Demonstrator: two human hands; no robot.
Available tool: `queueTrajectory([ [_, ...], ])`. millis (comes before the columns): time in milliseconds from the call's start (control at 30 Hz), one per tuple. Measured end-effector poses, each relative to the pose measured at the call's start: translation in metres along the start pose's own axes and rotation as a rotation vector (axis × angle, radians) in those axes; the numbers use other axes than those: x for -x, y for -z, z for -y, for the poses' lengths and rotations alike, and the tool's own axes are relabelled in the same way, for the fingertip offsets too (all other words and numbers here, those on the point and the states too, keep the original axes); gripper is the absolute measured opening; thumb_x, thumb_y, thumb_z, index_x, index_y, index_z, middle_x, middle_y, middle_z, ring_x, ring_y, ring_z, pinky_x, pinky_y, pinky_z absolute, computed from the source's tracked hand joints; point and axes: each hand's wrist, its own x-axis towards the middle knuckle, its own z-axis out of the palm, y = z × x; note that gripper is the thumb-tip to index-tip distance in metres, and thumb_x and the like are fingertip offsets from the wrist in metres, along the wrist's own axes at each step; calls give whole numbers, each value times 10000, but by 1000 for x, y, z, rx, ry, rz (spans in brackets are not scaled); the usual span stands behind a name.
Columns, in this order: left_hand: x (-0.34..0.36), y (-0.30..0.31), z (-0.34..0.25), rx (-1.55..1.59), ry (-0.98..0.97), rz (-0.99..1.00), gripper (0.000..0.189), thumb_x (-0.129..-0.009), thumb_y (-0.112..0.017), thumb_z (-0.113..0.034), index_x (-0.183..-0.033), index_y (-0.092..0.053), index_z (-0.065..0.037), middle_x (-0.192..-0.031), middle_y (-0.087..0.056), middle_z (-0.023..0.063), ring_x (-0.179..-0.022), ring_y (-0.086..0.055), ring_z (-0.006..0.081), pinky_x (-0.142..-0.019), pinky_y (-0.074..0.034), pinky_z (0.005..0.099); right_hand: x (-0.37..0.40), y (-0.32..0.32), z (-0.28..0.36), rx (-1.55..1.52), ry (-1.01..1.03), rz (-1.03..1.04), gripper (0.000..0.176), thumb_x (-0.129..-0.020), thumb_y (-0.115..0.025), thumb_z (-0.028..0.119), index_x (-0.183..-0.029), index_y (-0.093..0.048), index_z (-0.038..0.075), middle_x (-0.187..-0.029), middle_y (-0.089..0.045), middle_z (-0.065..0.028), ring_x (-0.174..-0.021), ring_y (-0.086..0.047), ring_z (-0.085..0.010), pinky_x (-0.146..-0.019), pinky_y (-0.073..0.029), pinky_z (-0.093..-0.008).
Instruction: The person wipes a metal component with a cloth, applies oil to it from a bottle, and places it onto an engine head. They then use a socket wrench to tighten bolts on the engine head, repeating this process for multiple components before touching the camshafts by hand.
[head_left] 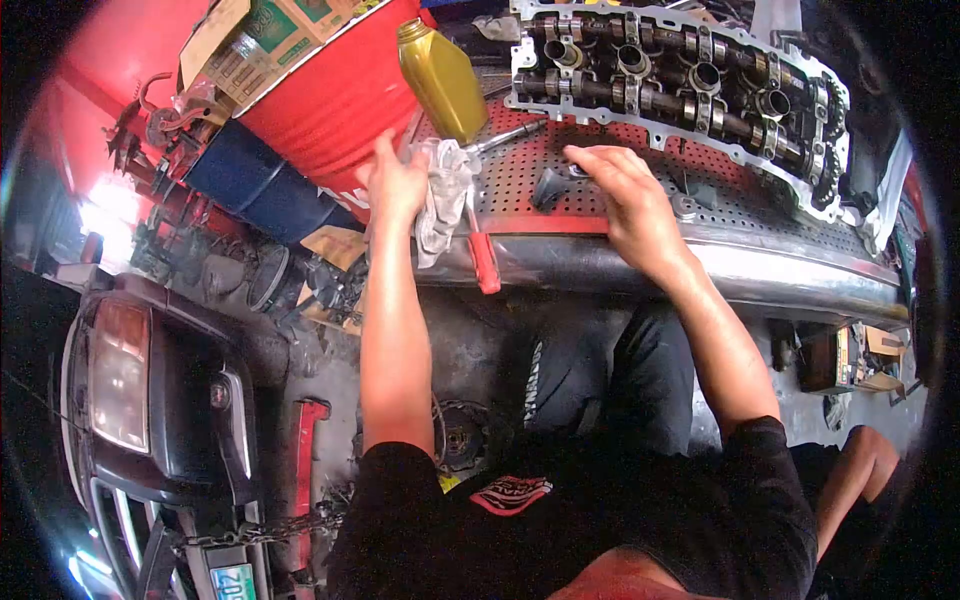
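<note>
My left hand [398, 185] is at the left end of the perforated bench top, with its fingers apart, right beside a crumpled white rag [447, 190] and perhaps touching its edge. A red-handled screwdriver [485, 265] sticks out from the rag over the bench's front edge. Over the middle of the bench, my right hand [632, 205] has its fingers bent together around a small shiny piece that is mostly hidden. Just left of those fingertips is a dark angular part [548, 187]. Behind the rag lies a metal ratchet-like tool [508, 136].
A cylinder head with camshafts [680, 85] fills the bench's back right. A gold oil bottle [440, 80] stands at the back left, beside a red drum [325, 110]. Small metal pieces [685, 207] lie right of my right hand. Below left is a dark vehicle front [170, 400].
</note>
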Motion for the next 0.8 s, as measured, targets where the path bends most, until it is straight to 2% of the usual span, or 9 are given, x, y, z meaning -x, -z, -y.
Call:
queueTrajectory([
  [33, 7, 7, -7, -165, 22, -103, 335, -859, -628, -292, -1106, -605, -66, -1127, -613, 274, -1137, -545, 421, -953, -395, 501, 4, 0, -6, -52, -45, -7, 551, -734, -519, -133, -1252, -585, 41, -1118, -617, -157, -1095, -563, -335, -953, -440, -403],
  [67, 5, -9, 13, -218, -160, -141, 307, -811, -666, -198, -1058, -587, -34, -989, -619, 313, -966, -613, 428, -896, -437, 512, 8, -1, -11, -104, -89, -11, 545, -740, -514, -138, -1250, -587, 41, -1114, -617, -159, -1088, -566, -338, -949, -444, -400],
  [100, -3, -20, 27, -68, -153, 85, 258, -845, -613, -196, -1029, -583, -17, -992, -625, 301, -961, -608, 453, -844, -461, 529, 12, -3, -13, -159, -133, -7, 539, -746, -508, -142, -1248, -588, 40, -1110, -618, -161, -1082, -568, -340, -945, -447, -397],
  [267, -7, -29, 22, -205, -112, 60, 240, -892, -585, -254, -883, -596, -15, -878, -641, 293, -910, -602, 497, -782, -460, 550, 14, -4, -16, -265, -189, -52, 453, -834, -520, -113, -1256, -582, 39, -1092, -623, -163, -1040, -608, -324, -909, -470, -351],
  [367, -12, -25, 21, -232, -181, 71, 248, -866, -612, -255, -895, -610, -8, -767, -653, 256, -828, -635, 460, -745, -498, 521, 16, -3, -18, -289, -210, -86, 428, -854, -528, -95, -1258, -580, 40, -1089, -625, -161, -1034, -613, -320, -904, -472, -350],
  [533, -22, 9, 16, 51, -89, 338, 463, -816, -701, -338, -1176, -588, -70, -826, -687, 214, -826, -660, 408, -749, -520, 451, 22, 0, -24, -267, -191, -154, 438, -852, -559, -70, -1270, -557, 58, -1055, -624, -147, -1002, -597, -327, -874, -473, -381],
  [633, -54, 62, -39, -138, -132, 124, 633, -781, -740, -363, -1321, -513, -122, -898, -704, 185, -878, -677, 358, -803, -523, 428, 19, -1, -22, -283, -215, -193, 461, -838, -588, -60, -1279, -557, 70, -1029, -625, -138, -972, -576, -322, -875, -459, -386],
  [700, -89, 77, -70, -224, -328, -45, 647, -761, -757, -374, -1308, -519, -122, -927, -698, 183, -914, -676, 336, -826, -518, 426, 18, -3, -19, -235, -207, -185, 464, -832, -604, -51, -1277, -565, 75, -1011, -632, -126, -948, -559, -310, -871, -452, -381],
  [800, -140, 68, -95, -393, -495, 16, 599, -769, -764, -404, -1222, -584, -56, -907, -691, 169, -917, -671, 260, -821, -506, 384, 19, -2, -18, -149, -200, -200, 464, -824, -627, -32, -1271, -577, 82, -987, -641, -110, -917, -538, -294, -863, -445, -375],
])
